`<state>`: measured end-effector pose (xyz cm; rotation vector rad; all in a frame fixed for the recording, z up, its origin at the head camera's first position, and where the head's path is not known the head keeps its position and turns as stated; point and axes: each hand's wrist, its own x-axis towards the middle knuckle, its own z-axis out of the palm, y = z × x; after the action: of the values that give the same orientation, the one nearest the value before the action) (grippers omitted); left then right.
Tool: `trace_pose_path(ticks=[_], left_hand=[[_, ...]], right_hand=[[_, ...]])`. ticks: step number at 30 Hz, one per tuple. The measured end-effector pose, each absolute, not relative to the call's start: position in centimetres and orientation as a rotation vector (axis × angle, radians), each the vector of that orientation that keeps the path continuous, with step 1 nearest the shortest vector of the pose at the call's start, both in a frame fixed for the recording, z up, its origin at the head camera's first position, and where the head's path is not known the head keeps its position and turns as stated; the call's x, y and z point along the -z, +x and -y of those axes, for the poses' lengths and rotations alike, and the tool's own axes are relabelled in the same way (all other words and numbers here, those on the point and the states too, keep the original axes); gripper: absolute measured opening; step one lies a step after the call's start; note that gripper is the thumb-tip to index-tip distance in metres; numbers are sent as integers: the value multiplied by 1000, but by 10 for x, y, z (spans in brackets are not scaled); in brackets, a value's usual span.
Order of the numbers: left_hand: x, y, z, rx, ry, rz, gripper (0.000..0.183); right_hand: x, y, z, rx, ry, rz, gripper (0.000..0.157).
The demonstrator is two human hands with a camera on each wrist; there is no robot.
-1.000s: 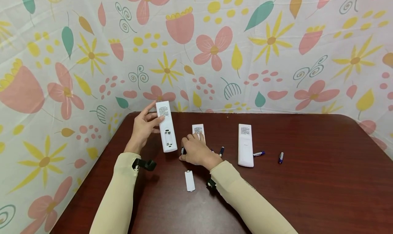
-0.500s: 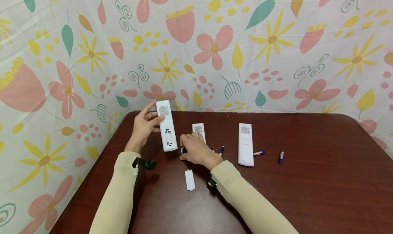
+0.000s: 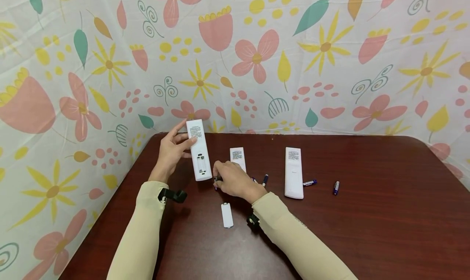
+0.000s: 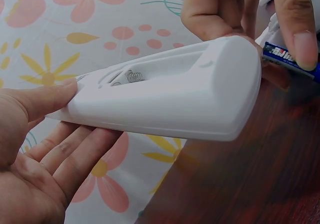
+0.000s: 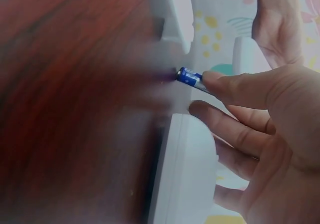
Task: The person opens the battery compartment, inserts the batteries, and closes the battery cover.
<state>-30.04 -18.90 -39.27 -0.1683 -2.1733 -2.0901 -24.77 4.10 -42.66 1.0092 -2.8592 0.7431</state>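
My left hand grips a white remote control, raised and tilted with its back toward me. Its battery compartment is uncovered, and a metal spring shows inside in the left wrist view. Just right of the remote's lower end, my right hand pinches a blue battery between thumb and fingers. The battery is apart from the compartment, which holds no battery that I can see. A loose white battery cover lies on the table nearer to me.
A second white remote lies partly behind my right hand. To the right rests a third remote, its back covered. Loose batteries lie about: a dark one, a blue one and another. A flowered cloth hangs behind the table.
My right hand has shifted slightly left and turned the battery within its fingers. The left hand and the remote in it stay nearly still.
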Motion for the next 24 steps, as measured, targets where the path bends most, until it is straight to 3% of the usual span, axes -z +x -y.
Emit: trace_pose_path(ticks=[9,24], left_hand=[[391,-299,188,2084,-146,2185,69],[391,-298,185,2090,-179,2173,69]], right_hand=[[423,-244,-43,-961,980,2878,15],[412,-243,-47,-1163,890,2726,18]])
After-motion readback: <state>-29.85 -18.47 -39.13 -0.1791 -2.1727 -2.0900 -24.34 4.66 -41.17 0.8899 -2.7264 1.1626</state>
